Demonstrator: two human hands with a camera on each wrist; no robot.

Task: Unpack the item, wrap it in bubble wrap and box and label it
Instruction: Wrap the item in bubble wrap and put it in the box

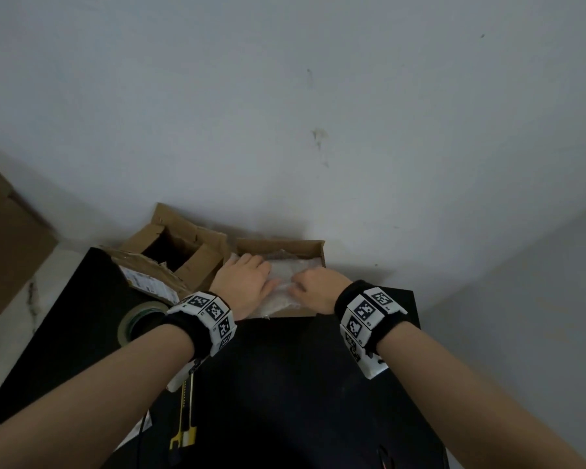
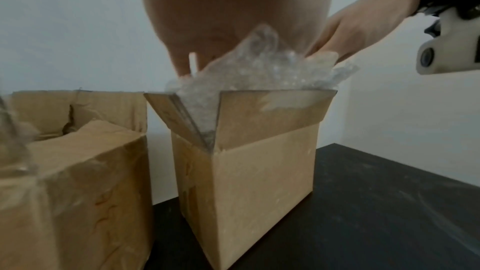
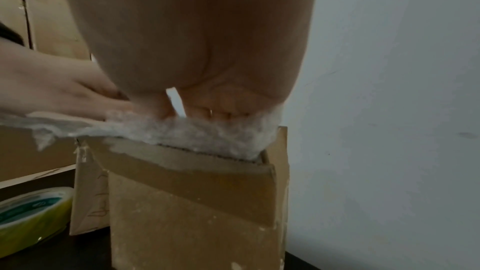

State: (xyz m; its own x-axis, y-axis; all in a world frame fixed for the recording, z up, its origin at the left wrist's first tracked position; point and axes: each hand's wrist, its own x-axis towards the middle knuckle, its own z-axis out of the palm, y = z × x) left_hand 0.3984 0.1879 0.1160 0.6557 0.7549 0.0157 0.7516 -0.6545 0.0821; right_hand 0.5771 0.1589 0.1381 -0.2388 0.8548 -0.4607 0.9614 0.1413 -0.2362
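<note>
Both hands press on the bubble wrap (image 1: 281,282) bulging from the open box (image 1: 313,247): left hand (image 1: 242,282) flat, right hand (image 1: 318,287) with fingers curled into it. Box stands on a black table (image 1: 285,384) against a white wall (image 1: 318,96).

All 3 views are dimly and evenly lit, and no lamp or window is shown. A soft shadow is cast on the grey wall (image 1: 318,79) behind the open box (image 1: 313,247). The black table (image 1: 285,384) is rendered almost featureless. No glare is seen. Straight edges are bent by wide-angle distortion toward the corners of the head view. In both wrist views the near palm is blurred, and the bubble wrap (image 2: 259,73) is smeared and grainy.
</note>
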